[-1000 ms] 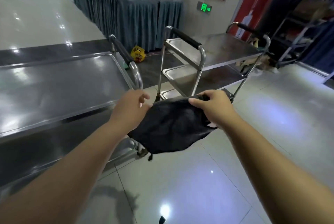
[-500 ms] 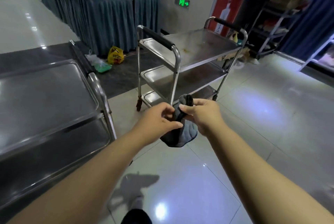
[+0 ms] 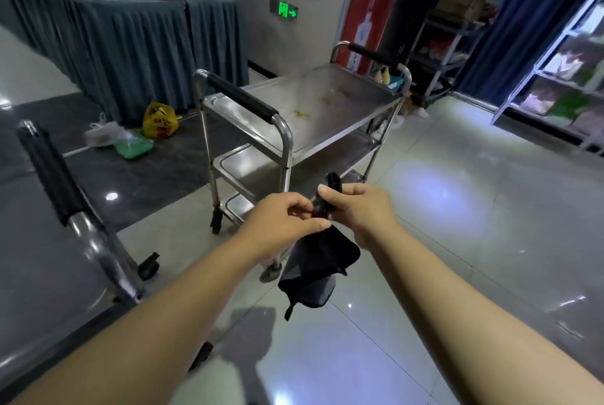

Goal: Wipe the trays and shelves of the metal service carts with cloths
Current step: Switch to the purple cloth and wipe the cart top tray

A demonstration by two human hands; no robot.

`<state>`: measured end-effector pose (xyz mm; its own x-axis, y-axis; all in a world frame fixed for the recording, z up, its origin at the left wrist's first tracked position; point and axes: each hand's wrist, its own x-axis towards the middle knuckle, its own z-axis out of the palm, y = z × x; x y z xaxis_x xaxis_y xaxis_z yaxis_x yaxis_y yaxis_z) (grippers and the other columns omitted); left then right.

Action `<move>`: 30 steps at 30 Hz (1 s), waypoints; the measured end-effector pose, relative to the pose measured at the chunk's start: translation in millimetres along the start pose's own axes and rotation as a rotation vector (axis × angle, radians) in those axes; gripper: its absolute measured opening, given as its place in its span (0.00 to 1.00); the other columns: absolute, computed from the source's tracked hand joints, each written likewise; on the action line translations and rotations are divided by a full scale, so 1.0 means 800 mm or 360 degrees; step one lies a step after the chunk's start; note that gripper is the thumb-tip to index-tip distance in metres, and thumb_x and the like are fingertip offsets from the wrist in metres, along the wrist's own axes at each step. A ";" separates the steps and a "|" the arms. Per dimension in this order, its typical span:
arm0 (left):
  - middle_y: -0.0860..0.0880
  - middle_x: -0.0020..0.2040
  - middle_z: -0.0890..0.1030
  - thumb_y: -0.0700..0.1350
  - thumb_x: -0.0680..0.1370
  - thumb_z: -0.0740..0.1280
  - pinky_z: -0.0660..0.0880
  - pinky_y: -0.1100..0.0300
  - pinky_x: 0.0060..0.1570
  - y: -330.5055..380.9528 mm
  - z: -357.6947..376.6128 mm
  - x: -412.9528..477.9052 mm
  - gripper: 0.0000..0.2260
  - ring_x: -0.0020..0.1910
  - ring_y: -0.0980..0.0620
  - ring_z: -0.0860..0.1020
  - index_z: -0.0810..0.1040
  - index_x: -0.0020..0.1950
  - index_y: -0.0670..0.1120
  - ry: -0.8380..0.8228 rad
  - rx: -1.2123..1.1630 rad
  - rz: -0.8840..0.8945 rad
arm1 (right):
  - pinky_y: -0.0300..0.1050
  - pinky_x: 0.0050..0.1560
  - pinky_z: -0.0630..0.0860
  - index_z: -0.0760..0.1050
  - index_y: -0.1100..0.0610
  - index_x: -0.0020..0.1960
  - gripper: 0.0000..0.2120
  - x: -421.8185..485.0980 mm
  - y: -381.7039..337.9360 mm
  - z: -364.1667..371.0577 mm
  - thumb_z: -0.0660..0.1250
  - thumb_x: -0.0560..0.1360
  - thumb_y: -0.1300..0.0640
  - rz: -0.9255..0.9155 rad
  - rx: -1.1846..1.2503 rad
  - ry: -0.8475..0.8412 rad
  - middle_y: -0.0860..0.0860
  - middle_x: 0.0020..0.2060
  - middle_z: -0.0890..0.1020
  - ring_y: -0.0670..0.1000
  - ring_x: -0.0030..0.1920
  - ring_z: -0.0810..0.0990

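A dark cloth (image 3: pixel 318 260) hangs bunched in front of me, above the floor. My left hand (image 3: pixel 281 218) pinches its upper part and my right hand (image 3: pixel 356 208) grips its top, which sticks up past my fingers. Just beyond my hands stands a three-shelf metal service cart (image 3: pixel 343 130) with black handles; its top tray shows orange-brown stains. A second metal cart (image 3: pixel 42 241) fills the left edge, its black-and-steel handle slanting toward me.
Plastic bags (image 3: pixel 160 120) lie on the dark floor strip by a long table with grey skirting (image 3: pixel 130 45) carrying trays. A person stands behind that table. A rack of shelves (image 3: pixel 444 45) and blue curtains stand at the back right. Glossy tiled floor lies to the right.
The cloth, spread wide between my hands a second ago, is now gathered into a hanging bunch. My view has swung right and closer to the three-shelf cart; the left cart slid toward the edge.
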<state>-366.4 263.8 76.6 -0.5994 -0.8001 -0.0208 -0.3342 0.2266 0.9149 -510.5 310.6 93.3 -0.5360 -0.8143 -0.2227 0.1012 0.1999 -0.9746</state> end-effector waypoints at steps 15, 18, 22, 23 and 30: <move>0.59 0.46 0.79 0.46 0.72 0.56 0.75 0.58 0.46 0.007 -0.008 0.167 0.14 0.46 0.57 0.77 0.78 0.47 0.59 -0.0155 0.0502 0.0171 | 0.25 0.41 0.71 0.82 0.56 0.51 0.14 0.133 -0.054 -0.094 0.67 0.72 0.70 -0.0373 -0.1185 -0.0206 0.46 0.41 0.82 0.41 0.40 0.78; 0.62 0.46 0.79 0.55 0.71 0.60 0.74 0.62 0.44 0.027 0.007 0.195 0.11 0.46 0.63 0.77 0.76 0.50 0.63 -0.0414 0.0587 0.0223 | 0.30 0.47 0.72 0.82 0.55 0.51 0.13 0.165 -0.068 -0.120 0.67 0.72 0.69 -0.0538 -0.1384 -0.0342 0.45 0.42 0.82 0.41 0.42 0.79; 0.56 0.42 0.82 0.56 0.74 0.67 0.75 0.62 0.42 0.049 0.044 0.236 0.08 0.42 0.61 0.79 0.82 0.48 0.55 -0.0510 0.0558 0.0198 | 0.32 0.44 0.71 0.77 0.49 0.48 0.14 0.215 -0.085 -0.161 0.68 0.72 0.69 -0.0592 -0.1383 -0.0459 0.44 0.41 0.81 0.42 0.42 0.78; 0.53 0.42 0.82 0.55 0.75 0.67 0.75 0.60 0.44 0.057 0.054 0.247 0.08 0.42 0.57 0.79 0.82 0.46 0.53 -0.0480 0.0514 0.0166 | 0.34 0.45 0.71 0.77 0.50 0.48 0.14 0.229 -0.087 -0.171 0.68 0.72 0.69 -0.0630 -0.1403 -0.0414 0.45 0.42 0.82 0.43 0.43 0.79; 0.54 0.39 0.83 0.49 0.77 0.66 0.75 0.68 0.39 0.125 0.129 0.323 0.06 0.38 0.57 0.80 0.81 0.42 0.50 -0.0218 -0.0125 -0.0024 | 0.53 0.60 0.71 0.72 0.52 0.64 0.22 0.307 -0.064 -0.252 0.70 0.72 0.49 -0.0713 -0.1688 0.0153 0.53 0.60 0.76 0.57 0.61 0.72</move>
<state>-630.0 137.1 120.9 -0.6900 -0.7189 -0.0847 -0.2892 0.1665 0.9427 -816.6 210.5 93.6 -0.4119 -0.8922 0.1851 -0.8447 0.2977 -0.4449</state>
